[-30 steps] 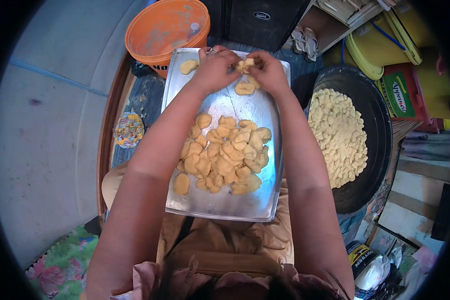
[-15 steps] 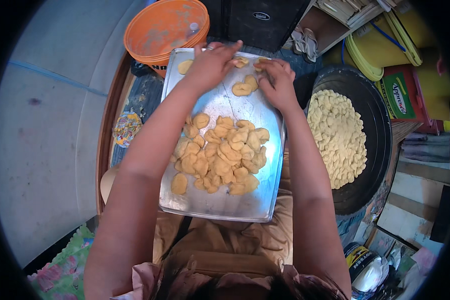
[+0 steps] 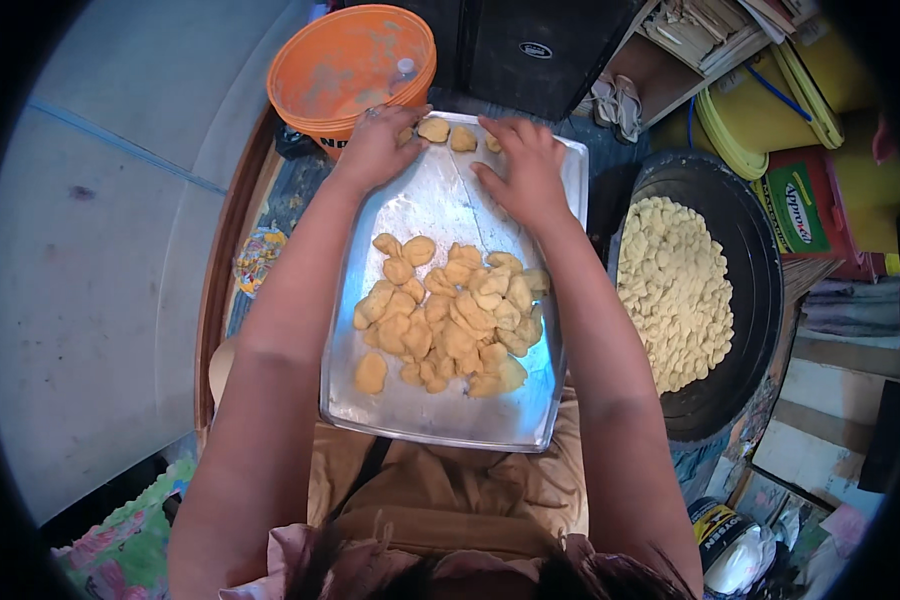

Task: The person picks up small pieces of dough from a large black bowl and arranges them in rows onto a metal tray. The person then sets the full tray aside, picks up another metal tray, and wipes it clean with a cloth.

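A metal tray (image 3: 440,424) lies across my lap, with a heap of flat, yellowish dough pieces (image 3: 450,320) in its near half. Along the far edge, several dough pieces (image 3: 463,139) sit in a row. At the far left corner, my left hand (image 3: 370,150) has its thumb and index finger apart, with a dough piece (image 3: 405,136) partly showing between them. My right hand (image 3: 530,170) rests near the far right edge, thumb spread from its fingers. Beside its index finger a dough piece (image 3: 492,144) is partly covered. Neither hand visibly grips a piece.
To the right, a black basin (image 3: 756,300) holds a large mass of small dough pieces (image 3: 675,290). An orange bucket (image 3: 345,60) stands beyond the tray's far left corner. Yellow buckets (image 3: 745,110), a black speaker-like box (image 3: 540,60) and shoes (image 3: 618,105) are farther off.
My hands have moved apart, the left going left and the right slightly down and left. Two loose pieces below the far edge are gone from there, and the far row now shows between my hands.
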### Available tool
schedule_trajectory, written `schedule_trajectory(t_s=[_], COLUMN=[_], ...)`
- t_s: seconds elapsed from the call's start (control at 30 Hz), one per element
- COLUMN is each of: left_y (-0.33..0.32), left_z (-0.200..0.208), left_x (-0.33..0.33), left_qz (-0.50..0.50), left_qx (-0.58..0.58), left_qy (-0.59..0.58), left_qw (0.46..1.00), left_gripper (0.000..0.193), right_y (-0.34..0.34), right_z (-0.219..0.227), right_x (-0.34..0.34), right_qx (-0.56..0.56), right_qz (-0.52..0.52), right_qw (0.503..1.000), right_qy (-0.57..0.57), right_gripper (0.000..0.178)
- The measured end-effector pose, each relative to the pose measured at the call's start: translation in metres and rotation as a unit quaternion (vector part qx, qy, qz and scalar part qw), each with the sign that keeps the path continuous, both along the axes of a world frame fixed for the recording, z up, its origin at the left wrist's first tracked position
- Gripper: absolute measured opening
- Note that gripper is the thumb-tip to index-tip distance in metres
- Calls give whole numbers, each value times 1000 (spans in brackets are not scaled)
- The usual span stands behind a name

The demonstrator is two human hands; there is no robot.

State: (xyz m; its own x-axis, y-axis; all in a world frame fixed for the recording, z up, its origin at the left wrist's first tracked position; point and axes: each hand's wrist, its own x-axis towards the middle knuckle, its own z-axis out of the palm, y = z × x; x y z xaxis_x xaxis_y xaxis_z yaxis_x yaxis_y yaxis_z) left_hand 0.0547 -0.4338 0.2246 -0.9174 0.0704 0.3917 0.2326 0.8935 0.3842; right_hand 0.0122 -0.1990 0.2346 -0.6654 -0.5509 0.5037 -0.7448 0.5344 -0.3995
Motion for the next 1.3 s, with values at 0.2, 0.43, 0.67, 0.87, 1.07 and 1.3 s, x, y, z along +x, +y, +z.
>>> schedule_trajectory(t_s=[0.2,0.43,0.67,0.87,1.07,1.3], left_y=[-13,-16,10,40,56,26], left_z=[-9,-8,-1,-5,12,-2], left_x=[14,6,7,-13,19,55], left_qz=[57,64,-9,-7,33,-48], left_qx=[91,102,-41,-106,-16,146], left_qy=[-4,-25,56,77,117,-116], left_qw=[994,992,998,991,992,981], left_gripper=[40,38,46,32,38,23], right_y=[-36,1,32,38,52,-25], right_z=[2,-7,-12,-15,-3,2], right_x=[-28,-38,-41,-21,39,29], right_qx=[201,150,118,-15,122,22], right_qz=[-3,-62,-109,-100,-35,49], right_qw=[976,982,980,994,987,980], right_qy=[-89,-94,-120,-43,-99,-191], right_gripper=[54,45,46,55,42,31])
